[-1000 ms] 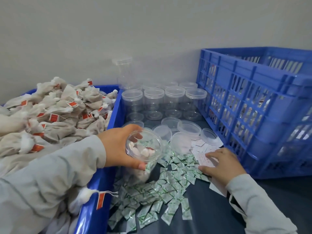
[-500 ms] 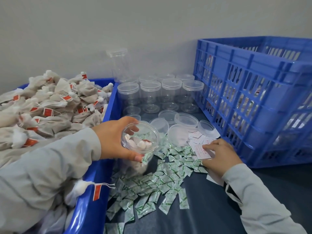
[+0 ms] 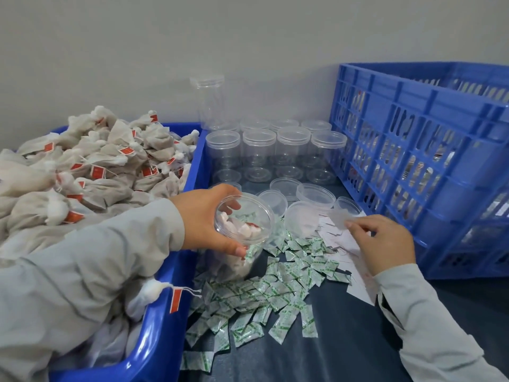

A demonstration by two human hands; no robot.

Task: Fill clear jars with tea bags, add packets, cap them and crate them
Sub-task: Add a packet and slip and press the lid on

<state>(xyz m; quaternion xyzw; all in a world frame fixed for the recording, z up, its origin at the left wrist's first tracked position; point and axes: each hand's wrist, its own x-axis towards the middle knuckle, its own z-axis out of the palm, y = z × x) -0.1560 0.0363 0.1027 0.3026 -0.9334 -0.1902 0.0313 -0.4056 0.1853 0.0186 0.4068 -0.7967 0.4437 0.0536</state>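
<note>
My left hand grips the rim of an uncapped clear jar that stands on the dark table with tea bags inside it. My right hand pinches a small white paper slip and holds it just above the pile of white slips, to the right of the jar. Green-and-white packets lie scattered in front of the jar. Loose clear lids sit behind it. A blue tub at the left is heaped with tea bags.
Empty capped clear jars stand in rows at the back, one taller stack by the wall. A large blue slatted crate fills the right side and holds filled jars. The wall is close behind.
My right hand has lifted a white slip off the pile and raised it slightly. My left hand still holds the jar in the same place.
</note>
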